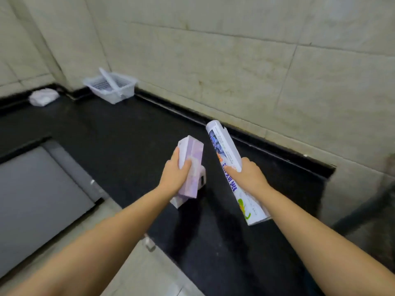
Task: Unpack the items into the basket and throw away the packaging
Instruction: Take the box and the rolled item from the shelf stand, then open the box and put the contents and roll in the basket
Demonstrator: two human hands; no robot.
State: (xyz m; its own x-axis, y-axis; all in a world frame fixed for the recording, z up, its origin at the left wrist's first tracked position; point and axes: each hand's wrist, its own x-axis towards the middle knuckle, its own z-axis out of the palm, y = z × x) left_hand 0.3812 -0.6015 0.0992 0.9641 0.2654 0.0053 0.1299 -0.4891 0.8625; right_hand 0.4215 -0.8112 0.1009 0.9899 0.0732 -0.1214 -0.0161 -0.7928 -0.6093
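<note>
My left hand (175,174) grips a pale purple and white box (191,159), held tilted over the black counter (128,129). Under it, a second white box (199,178) lies on the counter, mostly hidden. My right hand (245,174) holds a long white carton (224,150) with blue print and a green picture, its far end raised toward the wall. The clear plastic basket (126,90) stands far off at the back left corner against the wall, with a white handle lying across it.
A crumpled white cloth or bag (42,97) lies at the far left of the counter. A grey recessed panel (38,189) sits left of the counter. Tiled walls close the back and right sides.
</note>
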